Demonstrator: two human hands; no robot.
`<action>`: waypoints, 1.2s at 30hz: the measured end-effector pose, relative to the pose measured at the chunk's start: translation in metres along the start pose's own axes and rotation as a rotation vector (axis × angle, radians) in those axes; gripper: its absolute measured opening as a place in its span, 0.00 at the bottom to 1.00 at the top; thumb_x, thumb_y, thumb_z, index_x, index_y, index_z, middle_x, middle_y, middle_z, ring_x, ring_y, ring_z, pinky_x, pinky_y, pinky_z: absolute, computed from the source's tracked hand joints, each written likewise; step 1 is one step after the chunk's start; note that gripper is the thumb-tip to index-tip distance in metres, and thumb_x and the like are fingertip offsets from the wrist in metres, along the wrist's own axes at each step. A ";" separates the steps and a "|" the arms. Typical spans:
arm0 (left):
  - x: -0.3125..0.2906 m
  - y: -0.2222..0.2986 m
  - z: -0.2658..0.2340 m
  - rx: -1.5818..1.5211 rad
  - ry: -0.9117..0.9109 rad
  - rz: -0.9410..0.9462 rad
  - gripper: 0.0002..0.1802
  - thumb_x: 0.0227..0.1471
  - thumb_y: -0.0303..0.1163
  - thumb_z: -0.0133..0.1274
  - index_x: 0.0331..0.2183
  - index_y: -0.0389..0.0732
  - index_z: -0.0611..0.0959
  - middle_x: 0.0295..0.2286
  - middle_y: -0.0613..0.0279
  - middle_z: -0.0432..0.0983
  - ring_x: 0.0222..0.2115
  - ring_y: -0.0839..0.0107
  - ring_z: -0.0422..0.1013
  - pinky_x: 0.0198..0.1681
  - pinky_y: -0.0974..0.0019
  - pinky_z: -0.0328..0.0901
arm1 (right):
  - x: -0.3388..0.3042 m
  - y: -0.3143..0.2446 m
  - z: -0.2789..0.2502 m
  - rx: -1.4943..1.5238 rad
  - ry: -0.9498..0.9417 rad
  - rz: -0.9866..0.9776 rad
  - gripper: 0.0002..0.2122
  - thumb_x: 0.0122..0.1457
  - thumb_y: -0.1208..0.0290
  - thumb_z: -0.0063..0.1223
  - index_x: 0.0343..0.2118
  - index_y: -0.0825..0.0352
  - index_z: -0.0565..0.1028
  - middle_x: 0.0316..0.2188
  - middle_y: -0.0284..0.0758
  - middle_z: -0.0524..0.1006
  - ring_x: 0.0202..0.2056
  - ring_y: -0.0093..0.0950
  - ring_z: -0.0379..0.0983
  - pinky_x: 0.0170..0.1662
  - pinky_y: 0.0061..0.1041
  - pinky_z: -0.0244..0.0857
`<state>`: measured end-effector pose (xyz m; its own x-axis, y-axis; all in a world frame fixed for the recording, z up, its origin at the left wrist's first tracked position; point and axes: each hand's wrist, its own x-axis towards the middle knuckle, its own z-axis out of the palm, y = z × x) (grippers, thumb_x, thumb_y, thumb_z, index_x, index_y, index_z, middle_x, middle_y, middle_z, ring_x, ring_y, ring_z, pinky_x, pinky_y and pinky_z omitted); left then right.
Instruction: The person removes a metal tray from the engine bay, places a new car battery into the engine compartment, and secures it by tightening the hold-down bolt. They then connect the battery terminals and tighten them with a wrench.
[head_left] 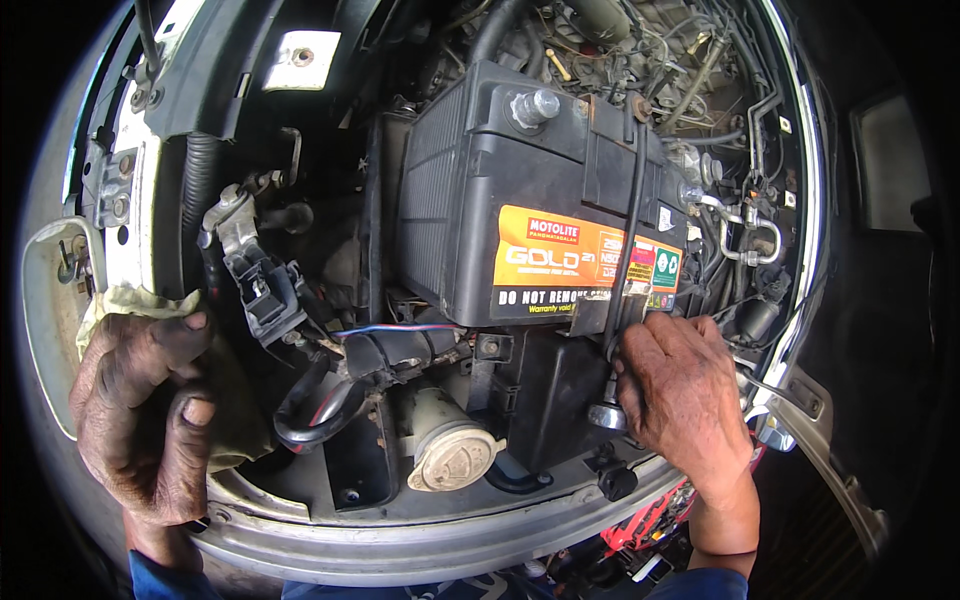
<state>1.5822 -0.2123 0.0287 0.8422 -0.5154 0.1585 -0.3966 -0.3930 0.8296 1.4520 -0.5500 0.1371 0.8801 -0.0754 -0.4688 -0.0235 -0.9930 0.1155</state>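
Note:
My right hand point(685, 395) is closed at the lower front of a black car battery point(470, 200). Beside its fingertips shows the round chrome head of what looks like a ratchet wrench point(607, 416); any handle is hidden under the hand. A long dark hold-down rod point(632, 215) runs down the battery's front to these fingers. At the left, my left hand point(145, 415) lies against a yellowish cloth point(238, 430) on the car body's edge, its fingers loosely bent and the thumb apart. Near it is a loose cable clamp with a black connector point(265, 300).
A cream reservoir cap point(455, 458) sits below the battery, by a thick looped cable point(320, 415). The metal front rail point(420, 545) curves along the lower edge. Hoses, wires and a bent metal pipe point(760, 235) crowd the right side. Something red point(640, 525) lies beyond the rail.

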 end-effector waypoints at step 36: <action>0.000 -0.002 0.002 0.029 -0.007 -0.005 0.17 0.50 0.35 0.60 0.37 0.30 0.85 0.32 0.52 0.81 0.30 0.63 0.73 0.39 0.60 0.68 | 0.004 0.006 0.004 -0.055 -0.211 0.104 0.09 0.52 0.74 0.61 0.34 0.67 0.72 0.30 0.42 0.72 0.34 0.43 0.70 0.41 0.36 0.62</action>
<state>1.5822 -0.2127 0.0264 0.8417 -0.5184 0.1507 -0.4030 -0.4176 0.8144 1.4537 -0.5562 0.1321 0.7552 -0.2004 -0.6241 -0.0781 -0.9728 0.2179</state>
